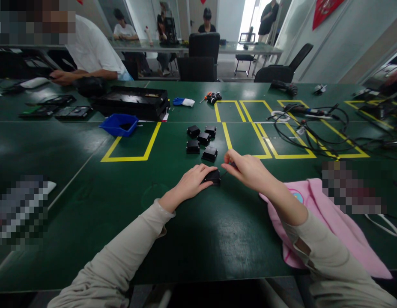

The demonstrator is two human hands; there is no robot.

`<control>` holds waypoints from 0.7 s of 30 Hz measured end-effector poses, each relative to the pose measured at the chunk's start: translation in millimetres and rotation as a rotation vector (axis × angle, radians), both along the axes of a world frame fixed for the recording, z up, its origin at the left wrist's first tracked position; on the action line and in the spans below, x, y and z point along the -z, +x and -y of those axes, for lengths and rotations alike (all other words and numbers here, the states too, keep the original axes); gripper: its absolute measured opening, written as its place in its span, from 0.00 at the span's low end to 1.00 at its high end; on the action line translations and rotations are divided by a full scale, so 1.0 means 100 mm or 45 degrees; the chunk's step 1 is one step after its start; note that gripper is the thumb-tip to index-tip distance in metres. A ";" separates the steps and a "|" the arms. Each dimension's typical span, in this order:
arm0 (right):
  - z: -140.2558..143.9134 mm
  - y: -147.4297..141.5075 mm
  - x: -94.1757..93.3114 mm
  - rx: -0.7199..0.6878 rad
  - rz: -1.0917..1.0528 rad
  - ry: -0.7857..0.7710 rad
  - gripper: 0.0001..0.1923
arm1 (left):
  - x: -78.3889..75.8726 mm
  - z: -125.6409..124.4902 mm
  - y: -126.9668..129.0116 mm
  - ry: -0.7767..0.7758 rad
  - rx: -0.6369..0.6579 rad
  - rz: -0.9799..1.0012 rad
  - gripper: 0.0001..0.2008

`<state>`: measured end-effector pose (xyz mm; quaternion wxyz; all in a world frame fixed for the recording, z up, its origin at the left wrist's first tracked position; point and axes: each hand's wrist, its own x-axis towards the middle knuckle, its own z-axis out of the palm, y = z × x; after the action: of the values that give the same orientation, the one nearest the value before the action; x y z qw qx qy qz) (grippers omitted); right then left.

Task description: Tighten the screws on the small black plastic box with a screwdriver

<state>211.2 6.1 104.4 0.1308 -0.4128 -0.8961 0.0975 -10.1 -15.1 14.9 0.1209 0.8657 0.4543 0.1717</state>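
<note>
while the left hand clamps a small black box against the green tabletop, thumb near side, fingers far side, the right hand hovers just off the box's right end! thumb and forefinger look pinched on a slim dark rod, slanting down leftward at that end; whether it touches, can't tell. the box's long axis seems to run left to right, left end hidden. right knuckles up, forearm angling in from lower right, five more black boxes beyond.
</note>
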 end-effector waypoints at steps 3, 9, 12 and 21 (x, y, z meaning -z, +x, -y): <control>0.00 0.01 -0.01 -0.034 -0.012 -0.027 0.10 | 0.00 0.00 0.00 -0.004 0.005 0.012 0.22; 0.00 0.01 -0.03 -0.021 0.016 -0.024 0.12 | 0.02 -0.01 0.00 0.002 -0.003 0.016 0.22; 0.01 0.01 -0.03 -0.016 0.030 -0.022 0.11 | 0.03 -0.01 0.00 0.008 0.001 0.016 0.22; 0.01 0.00 0.00 -0.019 0.014 0.013 0.13 | 0.00 0.00 0.01 0.005 -0.007 0.007 0.22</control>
<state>211.6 5.1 104.2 0.1273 -0.4058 -0.9004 0.0918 -9.5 -15.1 14.5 0.1198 0.8643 0.4559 0.1752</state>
